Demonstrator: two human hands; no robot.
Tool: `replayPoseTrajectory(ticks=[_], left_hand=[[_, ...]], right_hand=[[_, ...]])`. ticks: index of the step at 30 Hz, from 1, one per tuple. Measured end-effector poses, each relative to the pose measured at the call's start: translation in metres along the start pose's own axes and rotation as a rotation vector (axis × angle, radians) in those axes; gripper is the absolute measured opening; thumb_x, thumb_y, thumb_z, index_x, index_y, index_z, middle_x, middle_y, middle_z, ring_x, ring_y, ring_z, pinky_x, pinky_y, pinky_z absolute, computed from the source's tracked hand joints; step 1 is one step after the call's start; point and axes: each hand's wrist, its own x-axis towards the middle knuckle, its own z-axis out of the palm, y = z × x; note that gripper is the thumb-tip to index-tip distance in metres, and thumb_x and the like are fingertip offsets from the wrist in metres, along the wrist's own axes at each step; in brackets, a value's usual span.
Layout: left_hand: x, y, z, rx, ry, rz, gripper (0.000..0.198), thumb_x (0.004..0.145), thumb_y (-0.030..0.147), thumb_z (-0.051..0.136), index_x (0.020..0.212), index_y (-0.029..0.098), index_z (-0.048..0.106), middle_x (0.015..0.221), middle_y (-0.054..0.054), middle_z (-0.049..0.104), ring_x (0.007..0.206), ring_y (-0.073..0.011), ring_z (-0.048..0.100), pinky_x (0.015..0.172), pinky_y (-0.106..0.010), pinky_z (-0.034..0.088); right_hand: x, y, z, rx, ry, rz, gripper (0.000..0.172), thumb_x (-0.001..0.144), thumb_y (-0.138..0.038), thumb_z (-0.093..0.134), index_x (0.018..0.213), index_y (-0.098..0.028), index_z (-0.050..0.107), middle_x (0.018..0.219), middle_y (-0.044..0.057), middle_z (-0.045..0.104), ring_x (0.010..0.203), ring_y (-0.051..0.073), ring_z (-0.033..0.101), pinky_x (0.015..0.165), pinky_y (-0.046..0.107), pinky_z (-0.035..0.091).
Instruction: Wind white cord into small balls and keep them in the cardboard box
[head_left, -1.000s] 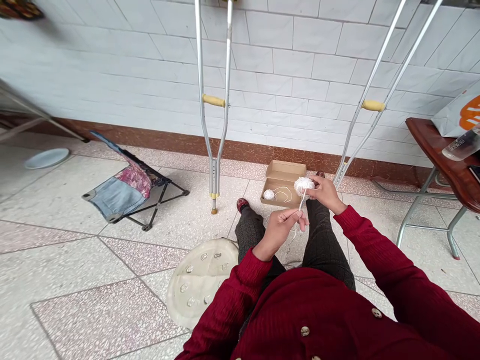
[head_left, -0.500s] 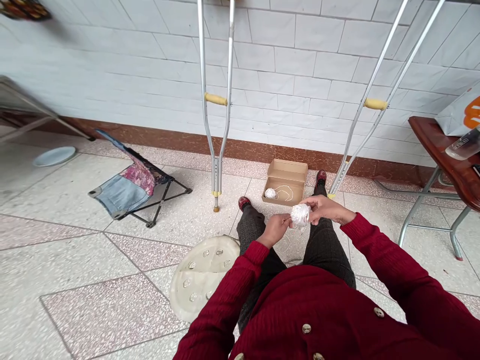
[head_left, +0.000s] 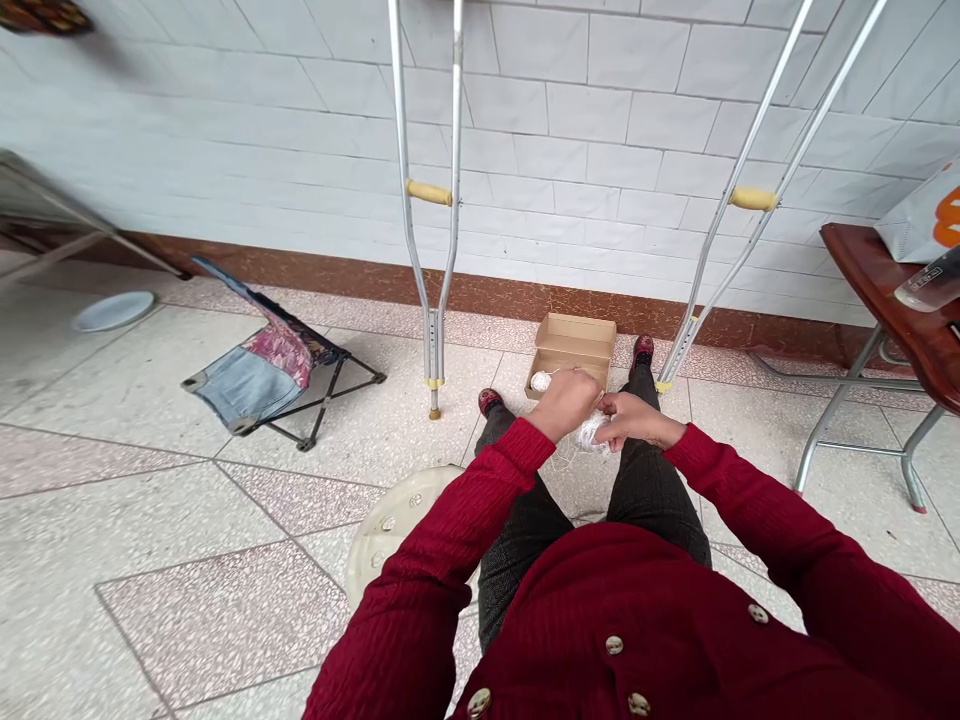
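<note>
My right hand (head_left: 634, 420) is closed on a ball of white yarn (head_left: 591, 432) held above the floor between my knees. Just left of it and a little higher, my left hand (head_left: 571, 402) has its fingers curled by the top of the ball; the strand they seem to pinch is too thin to make out surely. Loose strands hang under the ball. Beyond my hands an open cardboard box (head_left: 576, 340) stands on the floor, holding a second, smaller white ball (head_left: 540, 381). My left hand covers part of the box's inside.
Two crutches, a left one (head_left: 431, 192) and a right one (head_left: 752, 199), lean on the tiled wall. A folding chair (head_left: 247, 375) and a round plastic stool (head_left: 375, 530) are on my left. To the right stands a brown table (head_left: 885, 290) with a cup (head_left: 930, 285).
My left hand has moved up and over the ball, from its left side to above it. The ball has dipped slightly and tilted in my right hand.
</note>
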Motion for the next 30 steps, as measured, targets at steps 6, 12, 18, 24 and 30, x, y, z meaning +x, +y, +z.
replayPoseTrajectory(ticks=[6,12,18,24,30], left_hand=[[-0.008,0.011,-0.015,-0.282,0.081,-0.126,0.021,0.084,0.016,0.054,0.067,0.012,0.066,0.065,-0.01,0.064,0.071,-0.023,0.059,0.089,-0.04,0.037],[-0.035,0.021,0.009,-0.528,0.108,-0.195,0.03,0.092,0.026,0.045,0.073,0.015,0.065,0.069,-0.007,0.064,0.073,-0.0208,0.058,0.078,-0.033,0.04],[-0.066,0.013,0.049,-0.949,0.027,-0.261,0.036,0.094,0.032,0.042,0.076,0.016,0.068,0.074,-0.001,0.068,0.071,-0.0148,0.06,0.07,-0.024,0.043],[-0.062,-0.016,0.06,-0.8,0.038,-0.284,0.023,0.088,0.022,0.051,0.074,0.015,0.069,0.073,-0.004,0.068,0.072,-0.0172,0.06,0.074,-0.026,0.043],[-0.035,-0.015,0.034,-0.405,0.019,-0.114,0.023,0.085,0.019,0.054,0.066,0.017,0.066,0.071,-0.006,0.066,0.075,-0.0195,0.058,0.099,-0.039,0.034]], right_hand=[[0.021,0.015,-0.011,0.204,0.327,0.064,0.033,0.06,-0.027,0.08,0.07,-0.018,0.049,0.043,-0.006,0.051,0.037,0.012,0.056,0.031,0.017,0.042],[0.021,0.005,-0.031,0.482,0.469,-0.015,0.025,0.066,-0.023,0.075,0.077,-0.018,0.054,0.056,-0.001,0.062,0.04,0.009,0.056,0.035,0.016,0.043],[-0.003,-0.023,-0.046,0.482,0.116,-0.069,0.03,0.062,-0.019,0.075,0.088,-0.015,0.061,0.069,0.0,0.067,0.049,0.008,0.058,0.048,0.019,0.051],[-0.026,-0.031,-0.019,0.243,-0.238,-0.093,0.034,0.06,-0.02,0.077,0.089,-0.015,0.06,0.066,-0.003,0.064,0.043,0.008,0.057,0.04,0.016,0.045],[0.0,0.017,0.006,-0.052,-0.162,0.135,0.028,0.061,-0.028,0.077,0.072,-0.017,0.053,0.045,-0.005,0.056,0.036,0.011,0.055,0.032,0.016,0.039]])
